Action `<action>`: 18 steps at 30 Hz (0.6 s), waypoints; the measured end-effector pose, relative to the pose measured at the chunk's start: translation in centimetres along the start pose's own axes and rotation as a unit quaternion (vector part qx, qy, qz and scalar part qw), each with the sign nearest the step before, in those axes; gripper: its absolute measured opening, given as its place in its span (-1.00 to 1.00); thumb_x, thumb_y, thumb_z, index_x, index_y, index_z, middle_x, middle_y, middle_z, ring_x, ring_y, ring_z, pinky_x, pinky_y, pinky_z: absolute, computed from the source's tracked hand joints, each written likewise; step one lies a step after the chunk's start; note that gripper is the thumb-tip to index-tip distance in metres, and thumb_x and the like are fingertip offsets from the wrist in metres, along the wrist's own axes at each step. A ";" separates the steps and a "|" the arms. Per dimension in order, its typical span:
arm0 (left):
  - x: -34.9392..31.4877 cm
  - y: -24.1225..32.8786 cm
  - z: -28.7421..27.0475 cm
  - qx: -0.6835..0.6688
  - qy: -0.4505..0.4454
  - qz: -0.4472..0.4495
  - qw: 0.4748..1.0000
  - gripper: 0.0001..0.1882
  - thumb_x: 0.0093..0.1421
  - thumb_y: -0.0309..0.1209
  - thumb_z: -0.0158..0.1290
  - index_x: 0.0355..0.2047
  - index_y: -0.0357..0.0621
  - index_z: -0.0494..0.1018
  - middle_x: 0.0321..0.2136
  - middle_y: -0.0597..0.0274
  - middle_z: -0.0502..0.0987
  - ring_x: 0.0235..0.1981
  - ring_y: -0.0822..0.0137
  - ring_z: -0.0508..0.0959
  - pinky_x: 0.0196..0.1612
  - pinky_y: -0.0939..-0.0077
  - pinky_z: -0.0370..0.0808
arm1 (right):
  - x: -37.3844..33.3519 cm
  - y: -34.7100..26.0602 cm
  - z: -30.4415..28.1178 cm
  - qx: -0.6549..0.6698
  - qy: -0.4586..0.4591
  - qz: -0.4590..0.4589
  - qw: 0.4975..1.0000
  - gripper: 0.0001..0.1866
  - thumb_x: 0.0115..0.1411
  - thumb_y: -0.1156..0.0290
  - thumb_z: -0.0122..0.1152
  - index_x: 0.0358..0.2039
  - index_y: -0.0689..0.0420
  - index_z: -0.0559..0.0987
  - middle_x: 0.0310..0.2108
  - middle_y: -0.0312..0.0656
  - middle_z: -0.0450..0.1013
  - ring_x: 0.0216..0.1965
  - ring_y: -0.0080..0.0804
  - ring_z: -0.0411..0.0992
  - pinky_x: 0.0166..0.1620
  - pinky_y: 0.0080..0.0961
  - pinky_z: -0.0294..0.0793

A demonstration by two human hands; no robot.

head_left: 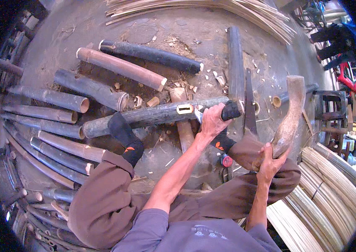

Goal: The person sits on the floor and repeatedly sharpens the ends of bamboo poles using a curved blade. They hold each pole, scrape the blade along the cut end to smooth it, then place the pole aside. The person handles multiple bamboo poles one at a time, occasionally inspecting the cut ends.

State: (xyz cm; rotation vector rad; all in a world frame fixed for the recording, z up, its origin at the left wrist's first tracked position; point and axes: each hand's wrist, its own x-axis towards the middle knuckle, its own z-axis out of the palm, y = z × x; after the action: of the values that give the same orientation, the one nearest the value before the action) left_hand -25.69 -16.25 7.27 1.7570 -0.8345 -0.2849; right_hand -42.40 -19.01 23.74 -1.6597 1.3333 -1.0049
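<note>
A dark bamboo pole [152, 116] lies crosswise in front of me, with a pale-edged rectangular slot [184, 109] cut in its upper side. My left hand [213, 119] is wrapped round a chisel with a black-bound handle [232, 110]. Its metal blade, mostly hidden by the fingers, shows just right of the slot; whether it touches the bamboo I cannot tell. Over my right thigh, my right hand [271, 161] grips the lower part of a thick, curved wooden mallet [290, 107], raised upright. My black-socked left foot [121, 128] rests against the pole.
A saw blade [250, 103] stands right of the chisel. Cut bamboo lengths [121, 67] lie ahead, with several more [56, 117] at the left. Wood chips are scattered about. Bundled split strips [329, 185] lie at the right, others [253, 14] at the far side. A person [340, 42] is at far right.
</note>
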 end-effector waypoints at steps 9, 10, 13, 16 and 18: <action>0.2 -2.4 0.1 -0.053 0.027 -0.018 0.998 -0.52 -0.23 -0.37 0.34 -0.28 -0.14 0.39 -0.43 0.01 0.52 -0.32 -0.05 0.55 -0.27 0.11 0.45 | 0.9 -1.4 -1.3 -0.046 0.007 -0.013 0.999 -0.24 0.20 0.47 0.18 0.28 0.41 -0.01 -0.34 -0.10 0.42 -0.36 -0.44 0.40 -0.12 -0.43 0.41; 0.6 -2.1 -0.3 -0.043 0.012 -0.027 0.999 -0.53 -0.23 -0.38 0.32 -0.29 -0.18 0.39 -0.43 -0.01 0.52 -0.33 -0.09 0.55 -0.29 0.13 0.49 | 1.4 -1.2 -1.0 -0.016 0.045 -0.051 0.998 -0.42 0.22 0.43 0.16 0.16 0.36 0.16 -0.45 -0.18 0.40 -0.41 -0.47 0.37 -0.14 -0.44 0.40; 0.7 -1.8 -0.5 -0.071 0.010 -0.045 0.996 -0.53 -0.22 -0.38 0.32 -0.29 -0.19 0.37 -0.42 -0.01 0.52 -0.32 -0.10 0.54 -0.28 0.13 0.49 | 2.9 -2.6 0.5 0.160 0.121 -0.039 0.979 -0.62 0.24 0.40 0.13 -0.01 0.27 0.27 -0.46 -0.22 0.38 -0.43 -0.50 0.34 -0.13 -0.43 0.39; 0.9 -1.2 0.1 -0.044 0.011 -0.030 0.999 -0.55 -0.19 -0.37 0.30 -0.27 -0.17 0.38 -0.38 -0.01 0.51 -0.28 -0.08 0.53 -0.27 0.11 0.49 | 0.5 3.1 4.4 0.018 0.095 -0.030 0.995 -0.62 0.24 0.37 0.15 -0.01 0.22 0.31 -0.28 -0.16 0.39 -0.32 -0.38 0.40 -0.19 -0.41 0.46; 0.3 -2.3 0.2 -0.021 0.014 -0.026 0.999 -0.55 -0.18 -0.37 0.29 -0.27 -0.15 0.38 -0.38 -0.01 0.50 -0.27 -0.08 0.53 -0.25 0.09 0.47 | -2.2 6.6 7.2 -0.139 -0.029 -0.132 0.981 -0.54 0.20 0.35 0.21 0.04 0.26 0.30 -0.19 -0.13 0.39 -0.27 -0.36 0.44 -0.19 -0.45 0.49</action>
State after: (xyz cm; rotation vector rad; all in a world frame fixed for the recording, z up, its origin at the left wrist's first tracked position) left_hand -24.66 -16.32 5.17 1.7420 -0.7589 -0.3085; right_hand -38.64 -17.25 14.66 -2.1049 1.2821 -0.9420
